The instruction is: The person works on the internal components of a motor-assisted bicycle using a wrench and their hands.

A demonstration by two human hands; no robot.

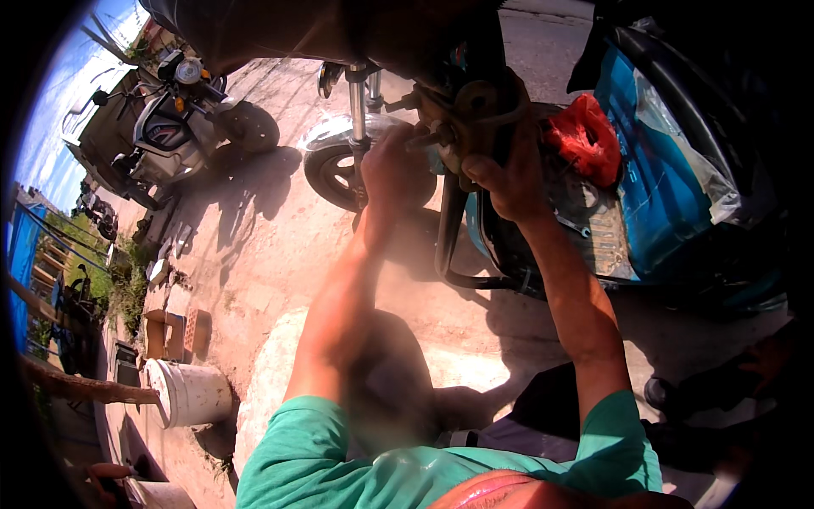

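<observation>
A dirty brownish metal assembly [462, 110] with a round hole and a short protruding rod [431, 138] sits in front of me on the vehicle, under a dark cover. My left hand [397, 165] is closed beside the rod; what its fingers hold is hidden. On the assembly's right side, my right hand [515, 182] grips the metal, thumb toward me. Shadow covers much of the assembly, and its exact kind does not show. Behind my left hand stand a front wheel [335, 176] and a silver fork [357, 106].
The vehicle's footwell holds a red plastic bag [585, 140] and a wrench [578, 226], next to a blue panel [657, 191]. A black tube frame [449, 242] curves below my hands. Further left are a parked three-wheeler [170, 136], a white bucket [191, 394] and a brick [197, 332].
</observation>
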